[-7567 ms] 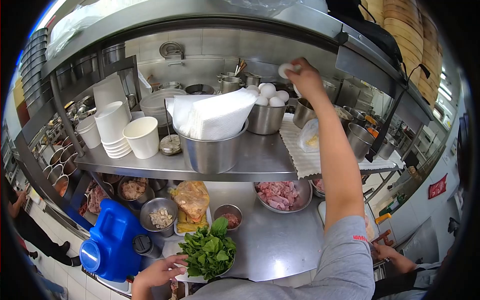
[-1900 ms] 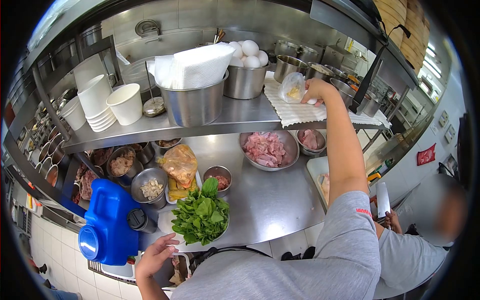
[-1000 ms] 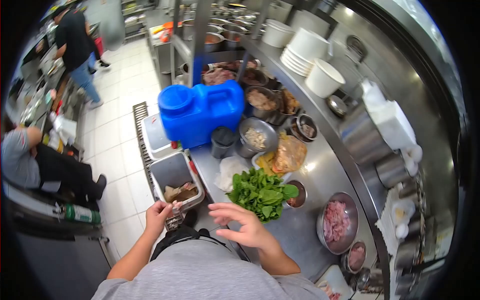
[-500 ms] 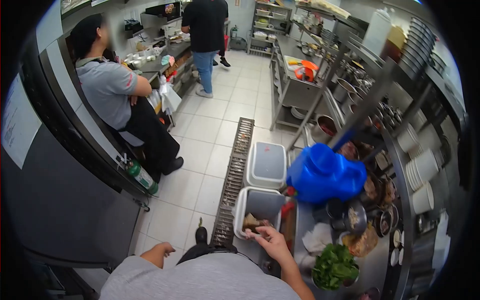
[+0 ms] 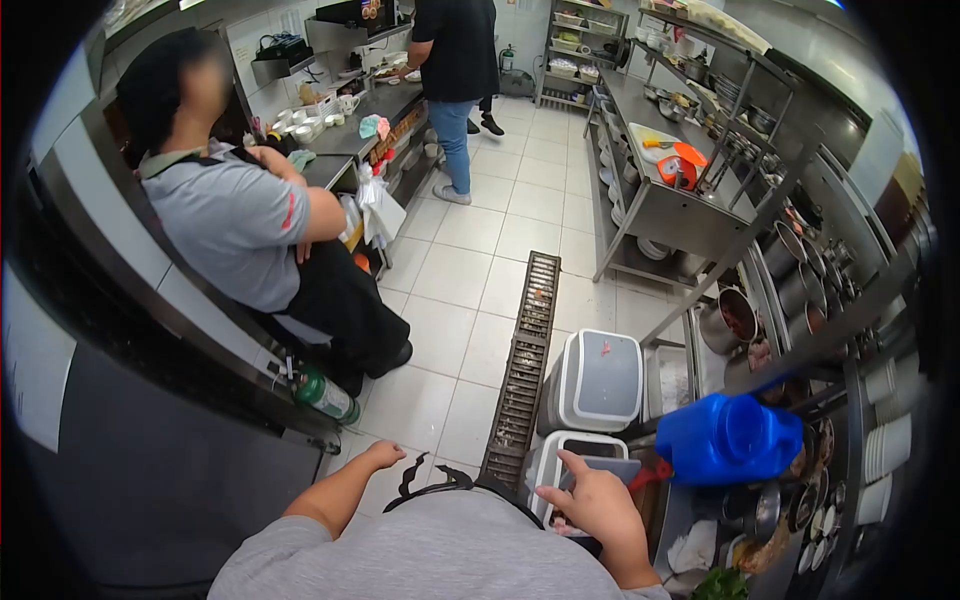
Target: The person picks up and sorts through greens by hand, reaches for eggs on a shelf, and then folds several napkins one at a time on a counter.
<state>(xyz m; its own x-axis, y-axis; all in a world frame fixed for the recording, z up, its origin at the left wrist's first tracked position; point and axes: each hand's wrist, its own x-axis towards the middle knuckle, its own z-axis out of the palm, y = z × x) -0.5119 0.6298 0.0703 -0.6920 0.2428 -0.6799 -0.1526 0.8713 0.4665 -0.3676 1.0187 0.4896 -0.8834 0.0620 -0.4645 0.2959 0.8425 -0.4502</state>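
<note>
Left hand aside; right hand at the white-rimmed bin.
Hold your left hand [image 5: 381,455], fingers curled and contents impossible to tell, left of the floor grate [image 5: 522,360]. The white-rimmed bin [image 5: 547,464] stands right of the grate, partly behind your right hand [image 5: 600,505]; that grip is wide, thumb and forefinger spread, nothing visible in it. Avoid brushing the rim or the blue jug [image 5: 715,450] at right.

Low in the frame, we hold our right hand [image 5: 605,503] with fingers spread over an open bin [image 5: 547,462]. Our left hand [image 5: 383,455], perhaps loosely curled, is left of it. We see a blue jug [image 5: 715,440] lower right, a person [image 5: 235,215] upper left.
</note>
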